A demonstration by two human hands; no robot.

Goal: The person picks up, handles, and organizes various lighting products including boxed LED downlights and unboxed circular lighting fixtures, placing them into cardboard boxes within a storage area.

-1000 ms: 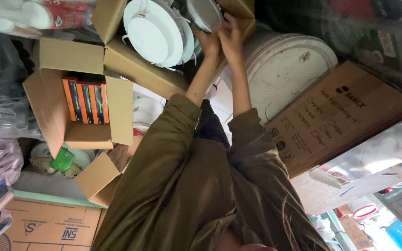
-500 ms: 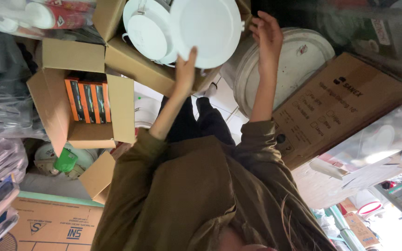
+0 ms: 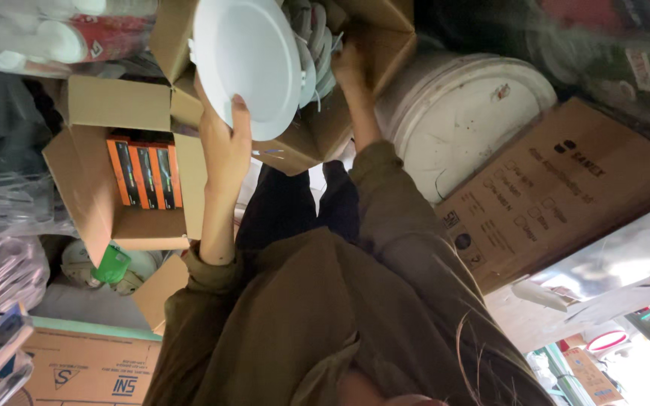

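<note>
The left hand (image 3: 223, 146) grips the round white light (image 3: 246, 64) by its edge just above the open box (image 3: 355, 113), while the right hand (image 3: 347, 68) reaches inside, grip hidden.

Your white round light panel (image 3: 246, 64), your olive-green sleeves (image 3: 385, 203), orange-and-black small boxes (image 3: 144, 173) in a brown cardboard carton (image 3: 114, 113), white scuffed bucket (image 3: 468, 120) beside it.

A white bucket (image 3: 466, 120) beside a flat printed carton (image 3: 566, 188), orange boxes (image 3: 144, 174) (three, upright) opposite
</note>
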